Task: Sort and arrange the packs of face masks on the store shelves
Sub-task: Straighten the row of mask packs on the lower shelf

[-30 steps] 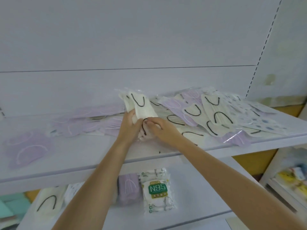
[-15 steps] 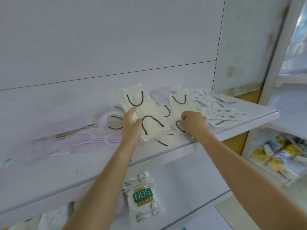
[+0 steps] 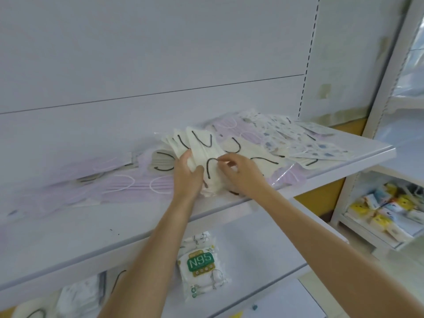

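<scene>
Your left hand point(image 3: 187, 177) clasps the cream mask packs point(image 3: 202, 145) on the upper shelf point(image 3: 114, 226), holding the stack together, while your right hand point(image 3: 241, 172) appears to pinch its top edge, probably to square it beside the lilac packs point(image 3: 128, 182).

Two hands up: left hand point(image 3: 187, 177), right hand point(image 3: 242, 172). One N95 pack point(image 3: 202, 263) below. Heaps of cream packs point(image 3: 206, 148), purple packs point(image 3: 137, 182), spotted packs point(image 3: 309, 143) overlap, can't count them.
</scene>
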A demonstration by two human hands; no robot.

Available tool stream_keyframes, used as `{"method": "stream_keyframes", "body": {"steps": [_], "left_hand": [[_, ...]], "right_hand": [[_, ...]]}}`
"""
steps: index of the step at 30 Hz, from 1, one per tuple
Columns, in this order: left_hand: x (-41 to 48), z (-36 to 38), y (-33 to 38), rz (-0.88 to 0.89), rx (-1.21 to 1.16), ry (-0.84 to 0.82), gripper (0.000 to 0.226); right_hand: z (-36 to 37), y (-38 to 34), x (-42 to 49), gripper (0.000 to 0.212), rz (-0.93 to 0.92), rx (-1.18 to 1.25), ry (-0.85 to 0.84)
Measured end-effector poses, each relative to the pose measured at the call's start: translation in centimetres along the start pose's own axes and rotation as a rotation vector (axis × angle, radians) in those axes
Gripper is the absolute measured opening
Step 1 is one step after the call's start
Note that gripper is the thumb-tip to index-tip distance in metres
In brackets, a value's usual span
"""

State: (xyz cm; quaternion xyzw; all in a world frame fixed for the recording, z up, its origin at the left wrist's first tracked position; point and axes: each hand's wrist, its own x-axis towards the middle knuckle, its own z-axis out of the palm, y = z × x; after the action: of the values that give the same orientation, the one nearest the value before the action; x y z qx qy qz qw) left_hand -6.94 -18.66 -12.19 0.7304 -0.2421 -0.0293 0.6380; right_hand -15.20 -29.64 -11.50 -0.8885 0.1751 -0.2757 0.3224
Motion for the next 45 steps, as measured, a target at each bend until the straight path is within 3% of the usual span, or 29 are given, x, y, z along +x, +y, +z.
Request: {"method": "stream_keyframes", "body": {"steps": [3, 6, 9, 14, 16, 18, 21, 23, 25, 27, 30, 34, 37, 40, 45], "left_hand": [[-0.1, -0.1, 0.0, 0.009, -0.053, 0.013, 0.060], [0.1, 0.1, 0.0, 0.010, -0.021, 0.029, 0.054], [0.4, 0.1, 0.0, -0.023, 0.009, 0.080, 0.052], [-0.2, -0.1, 0.6, -0.045, -0.017, 0.094, 0.048], [-0.6, 0.0, 1.0, -0.044, -0.051, 0.001, 0.045], [-0.6, 0.0, 1.1, 0.010, -0.069, -0.067, 0.036], [-0.4, -0.1, 0.6, 0.081, -0.033, 0.012, 0.010], [0.0, -0.4, 0.2, 0.093, -0.038, 0.098, 0.021], [0.3, -1.1, -0.1, 0.077, -0.038, 0.178, 0.032], [0.8, -2.3, -0.4, 0.127, -0.036, 0.223, 0.058], [1.0, -4.1, -0.8, 0.150, -0.058, 0.193, 0.085], [0.8, -6.1, -0.9, 0.052, 0.050, 0.146, 0.068], [0.7, -7.7, -1.2, -0.032, 0.104, 0.183, 0.051], [0.4, -9.4, -1.6, -0.050, 0.159, 0.208, 0.049], [0.0, -11.5, -1.2, -0.059, 0.232, 0.233, 0.048]], "right_hand": [[-1.8, 2.0, 0.9, 0.048, 0.232, -0.403, 0.017], [-2.7, 3.3, 1.1, 0.040, 0.308, -0.599, -0.064], [-3.2, 3.2, 1.4, 0.030, 0.285, -0.426, 0.056], [-3.0, 0.7, 1.3, 0.032, 0.243, 0.150, 0.328], [-1.9, -1.2, 0.6, 0.038, 0.197, 0.241, 0.238], [-0.3, -2.7, -0.3, 0.039, 0.132, 0.221, 0.045], [0.7, -3.2, -1.1, 0.034, 0.081, 0.245, -0.071], [0.2, -2.5, -1.2, 0.035, 0.067, 0.169, -0.035], [-0.5, -1.2, -1.7, 0.048, 0.056, -0.128, -0.036], [-1.1, -0.2, -2.9, 0.057, 0.083, -0.380, -0.126], [-1.8, 0.7, -4.4, 0.059, 0.062, -0.439, -0.310], [-2.7, 0.9, -4.7, 0.066, -0.002, -0.381, -0.376], [-2.9, 1.0, -4.9, 0.049, -0.080, -0.272, -0.401], [-3.5, -0.1, -4.9, 0.014, -0.093, -0.053, -0.283], [-5.8, -3.3, -2.4, 0.028, 0.075, 0.334, 0.452]]}}
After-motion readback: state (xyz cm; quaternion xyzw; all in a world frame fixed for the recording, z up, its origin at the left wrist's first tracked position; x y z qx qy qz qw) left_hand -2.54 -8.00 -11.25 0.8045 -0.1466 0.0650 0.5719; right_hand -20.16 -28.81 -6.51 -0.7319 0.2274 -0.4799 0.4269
